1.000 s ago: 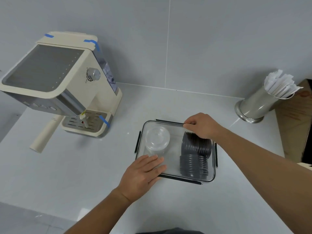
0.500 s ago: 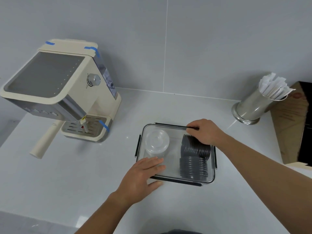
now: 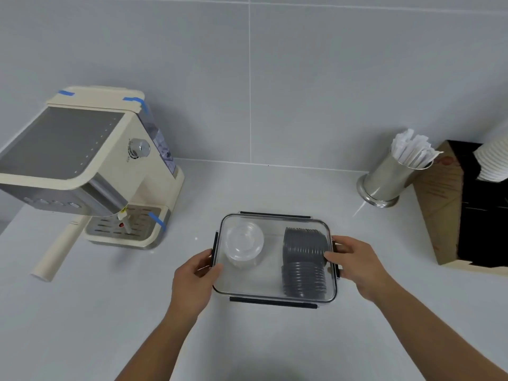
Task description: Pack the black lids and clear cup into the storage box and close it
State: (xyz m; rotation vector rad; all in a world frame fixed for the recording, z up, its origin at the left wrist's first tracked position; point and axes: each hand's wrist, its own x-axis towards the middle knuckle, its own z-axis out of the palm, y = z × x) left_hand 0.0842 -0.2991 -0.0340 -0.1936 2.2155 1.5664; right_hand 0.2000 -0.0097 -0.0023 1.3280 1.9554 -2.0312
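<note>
Two hands clamp the storage box (image 3: 275, 291) on the surface (image 3: 275, 188): left hand (image 3: 193, 276) grips its left edge, right hand (image 3: 354, 264) its right. Inside, black lids (image 3: 303, 259) lie right, clear cup (image 3: 243, 243) left.

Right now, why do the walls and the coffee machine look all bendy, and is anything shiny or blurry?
Head view: the wide lens bends the coffee machine and wall tile lines near the edges; soft light, faint shadows; a bright streak on the counter by the steel holder; the storage box looks slightly soft.
</note>
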